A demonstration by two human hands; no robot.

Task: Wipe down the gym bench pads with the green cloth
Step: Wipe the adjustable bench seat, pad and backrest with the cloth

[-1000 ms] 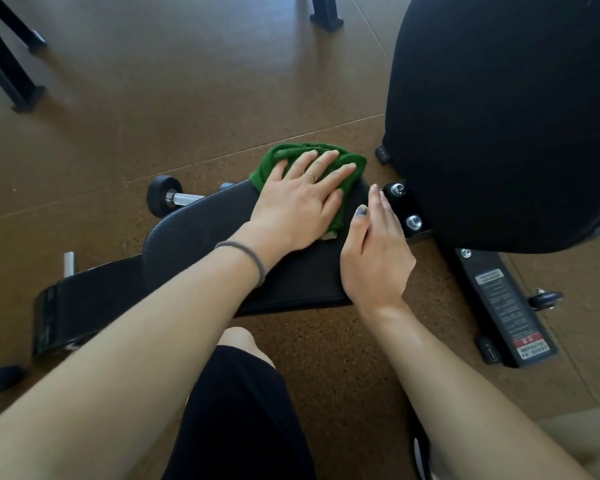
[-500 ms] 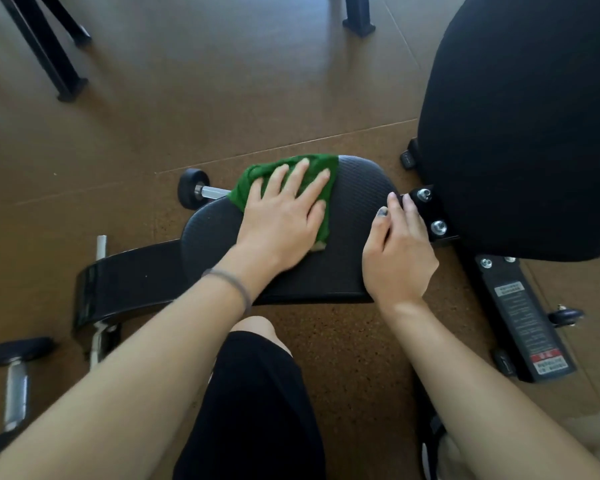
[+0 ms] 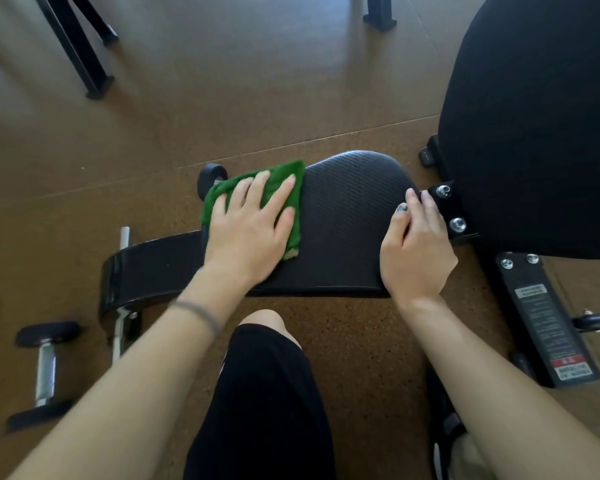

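A black textured seat pad point(image 3: 347, 223) of a low gym bench lies across the middle of the floor. On its left part sits the folded green cloth point(image 3: 281, 181), and my left hand point(image 3: 252, 225) presses flat on it with fingers spread. My right hand point(image 3: 418, 249) rests on the pad's right end, fingers straight, thumb over the pad's top, next to a bolted black bracket point(image 3: 451, 209). A large black back pad point(image 3: 534, 123) rises at the right.
A narrower black pad section point(image 3: 146, 268) extends left. A dumbbell point(image 3: 44, 372) lies on the floor at the lower left, another dumbbell end point(image 3: 210, 176) behind the cloth. A black frame bar with a warning label point(image 3: 548, 323) runs at the right. Black equipment legs point(image 3: 80, 46) stand far left. My knee point(image 3: 267, 327) is below the pad.
My left hand has slid the green cloth leftward along the seat pad, baring more of the pad's right part. My right hand has stayed at the pad's right end.
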